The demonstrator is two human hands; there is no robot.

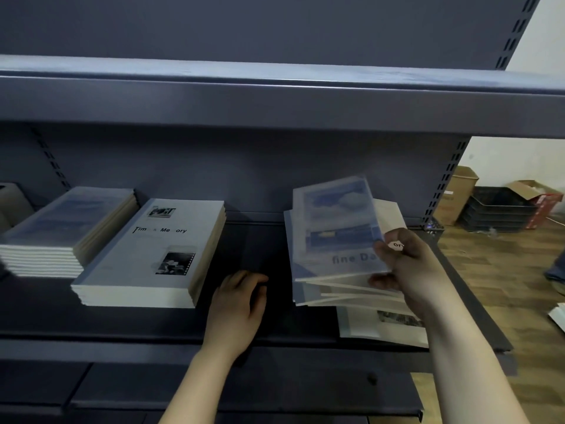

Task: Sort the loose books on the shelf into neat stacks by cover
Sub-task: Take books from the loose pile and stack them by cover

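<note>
While the left hand [241, 302] rests open on the shelf [260, 249], the right hand [408, 270] grips the blue book [333, 231].

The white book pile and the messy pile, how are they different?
The white pile is squared up; the messy pile is fanned out. The white pile's top cover is white with dark photos; the messy pile's is blue with clouds. No hand touches the white pile; the right hand grips the messy pile's top blue book. Both lie on one dark shelf.
</note>
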